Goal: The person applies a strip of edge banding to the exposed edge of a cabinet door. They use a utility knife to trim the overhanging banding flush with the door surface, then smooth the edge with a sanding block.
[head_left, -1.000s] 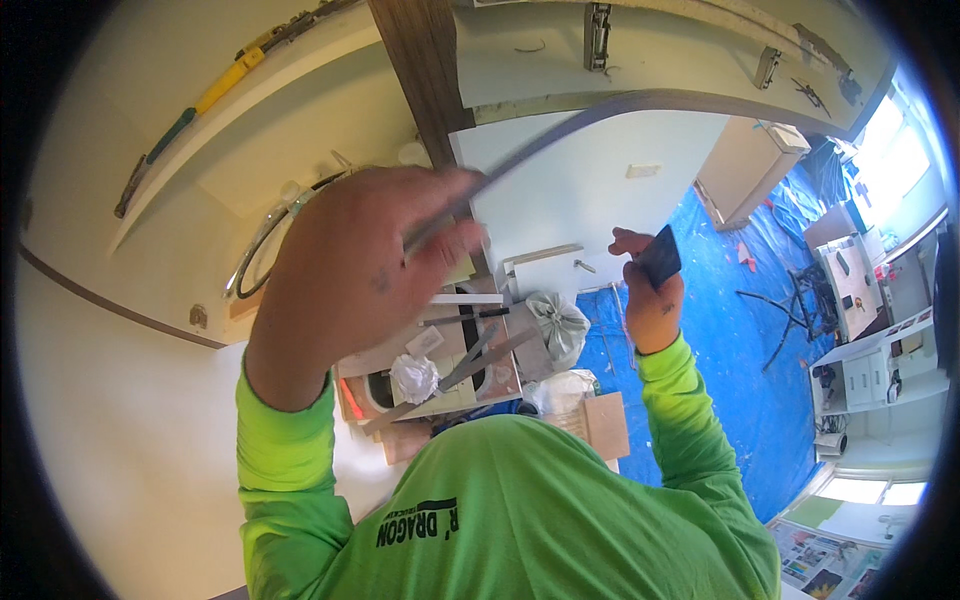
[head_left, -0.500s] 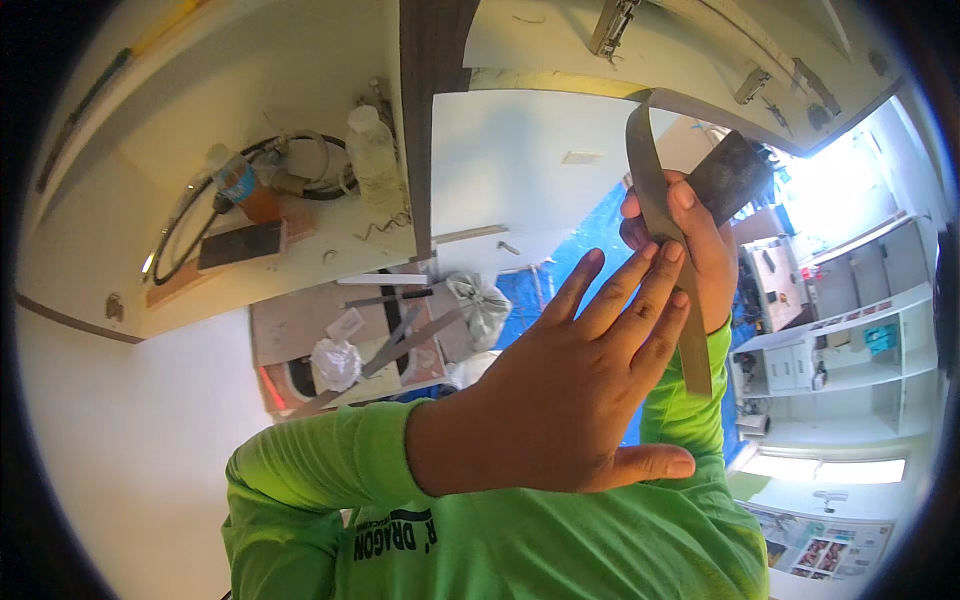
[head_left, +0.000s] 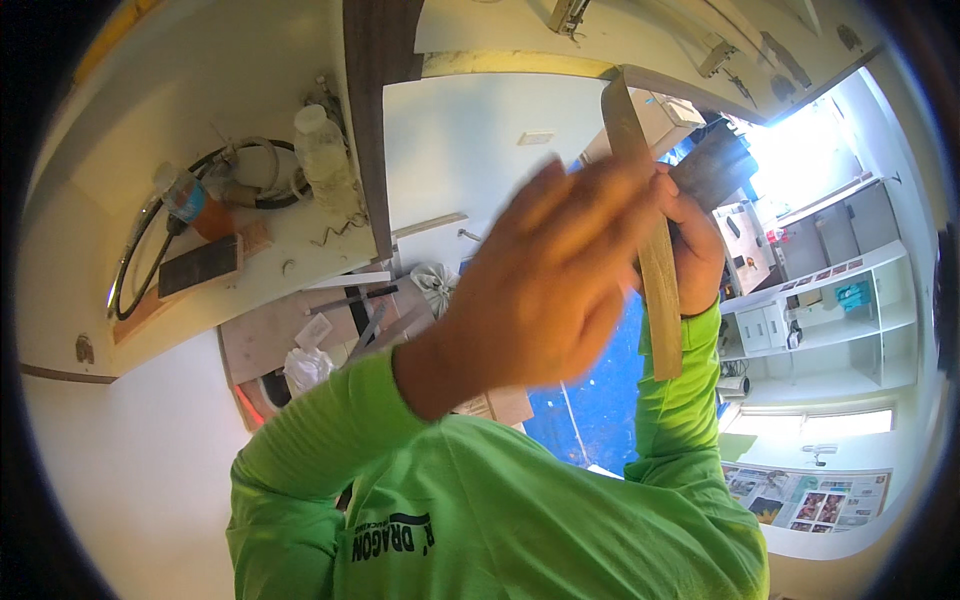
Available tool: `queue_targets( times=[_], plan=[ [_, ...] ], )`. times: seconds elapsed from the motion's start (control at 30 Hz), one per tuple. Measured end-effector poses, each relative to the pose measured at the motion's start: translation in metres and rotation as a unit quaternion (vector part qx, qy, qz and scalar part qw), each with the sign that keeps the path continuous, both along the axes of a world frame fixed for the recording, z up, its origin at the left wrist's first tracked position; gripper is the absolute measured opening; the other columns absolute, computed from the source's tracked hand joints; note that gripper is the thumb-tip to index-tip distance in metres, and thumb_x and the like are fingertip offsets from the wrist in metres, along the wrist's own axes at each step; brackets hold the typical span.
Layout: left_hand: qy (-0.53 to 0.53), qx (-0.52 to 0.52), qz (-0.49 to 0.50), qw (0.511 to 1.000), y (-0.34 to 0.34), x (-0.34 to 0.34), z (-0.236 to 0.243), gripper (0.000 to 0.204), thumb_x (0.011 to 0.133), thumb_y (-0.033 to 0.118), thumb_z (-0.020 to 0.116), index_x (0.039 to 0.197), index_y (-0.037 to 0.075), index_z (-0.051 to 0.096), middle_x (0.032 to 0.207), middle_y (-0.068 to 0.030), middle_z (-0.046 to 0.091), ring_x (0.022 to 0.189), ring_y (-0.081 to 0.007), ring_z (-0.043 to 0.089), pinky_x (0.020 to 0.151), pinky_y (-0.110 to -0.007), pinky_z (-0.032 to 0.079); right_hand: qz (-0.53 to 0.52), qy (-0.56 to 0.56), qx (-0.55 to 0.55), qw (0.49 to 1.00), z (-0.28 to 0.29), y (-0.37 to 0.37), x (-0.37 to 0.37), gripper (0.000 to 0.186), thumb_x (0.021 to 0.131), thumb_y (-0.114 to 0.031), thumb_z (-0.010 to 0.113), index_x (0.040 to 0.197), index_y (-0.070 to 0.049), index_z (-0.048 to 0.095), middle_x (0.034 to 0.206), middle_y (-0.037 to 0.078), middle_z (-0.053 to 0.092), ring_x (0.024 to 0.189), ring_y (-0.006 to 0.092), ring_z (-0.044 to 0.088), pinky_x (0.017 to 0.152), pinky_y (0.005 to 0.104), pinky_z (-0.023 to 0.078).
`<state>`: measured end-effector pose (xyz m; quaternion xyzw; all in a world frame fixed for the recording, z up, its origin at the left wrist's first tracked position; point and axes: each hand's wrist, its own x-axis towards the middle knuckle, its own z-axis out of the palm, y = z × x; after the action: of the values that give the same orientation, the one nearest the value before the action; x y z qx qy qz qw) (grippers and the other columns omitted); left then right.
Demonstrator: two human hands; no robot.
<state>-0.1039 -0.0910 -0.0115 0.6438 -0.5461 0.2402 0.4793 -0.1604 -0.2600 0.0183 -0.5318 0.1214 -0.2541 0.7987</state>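
Observation:
A long, thin brown strip, like edge banding [head_left: 663, 320], curls down from the cabinet's yellowish lower edge [head_left: 520, 64]. Its loose end hangs in front of my right forearm. My right hand [head_left: 698, 245] is closed behind the strip, gripping a dark, flat rectangular block [head_left: 716, 166]; whether it also pinches the strip is hidden. Across the strip's middle lies my left hand [head_left: 540, 290], fingers stretched out and smeared by motion, with nothing visible in it. The left fingertips overlap the strip near the right fingers, so contact cannot be made out.
An open cabinet compartment at left holds a clear bottle [head_left: 327, 165], an orange-liquid bottle [head_left: 200, 205], a coiled black cable and a dark block [head_left: 200, 266]. Metal hinges [head_left: 568, 16] line the upper cabinet. Below are a cluttered board, plastic bags and blue floor covering [head_left: 590, 400]; white shelves [head_left: 850, 330] stand right.
My left hand has moved up and left along the strip, now blurred. My right hand still grips the dark block. The whole view has shifted slightly.

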Motion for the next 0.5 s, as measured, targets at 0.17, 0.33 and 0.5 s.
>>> queue_targets(
  times=[0.17,0.33,0.5],
  plan=[
    [-0.009,0.04,0.13,0.991,-0.024,0.052,-0.004,0.057,0.086,0.005,0.059,0.143,0.001,0.057,0.142,-0.0199,0.057,0.111,-0.036,0.06,0.098,-0.049,0.048,0.152,-0.053,-0.063,0.985,-0.013,-0.025,0.002,0.03,0.102,-0.026,0.06,0.113,0.001,0.063,0.09,0.013,0.069,0.07,0.0184,0.055,0.067,0.0344,0.045],
    [-0.078,0.227,0.089,0.967,-0.015,0.041,-0.054,0.046,0.086,0.006,0.063,0.133,0.006,0.067,0.119,-0.0153,0.065,0.095,-0.0354,0.063,0.089,-0.047,0.05,0.122,-0.045,-0.066,0.989,-0.008,-0.015,0.0,0.03,0.102,-0.028,0.059,0.11,0.0,0.063,0.089,0.011,0.068,0.068,0.017,0.053,0.067,0.034,0.043],
    [-0.015,0.137,-0.006,0.99,-0.001,0.035,-0.069,0.037,0.089,0.007,0.067,0.126,0.007,0.07,0.094,-0.0098,0.068,0.081,-0.0331,0.063,0.079,-0.046,0.05,0.141,-0.052,-0.07,0.986,-0.013,-0.02,0.002,0.03,0.103,-0.028,0.059,0.112,0.001,0.063,0.089,0.013,0.068,0.069,0.0185,0.055,0.067,0.0345,0.044]
  ],
)
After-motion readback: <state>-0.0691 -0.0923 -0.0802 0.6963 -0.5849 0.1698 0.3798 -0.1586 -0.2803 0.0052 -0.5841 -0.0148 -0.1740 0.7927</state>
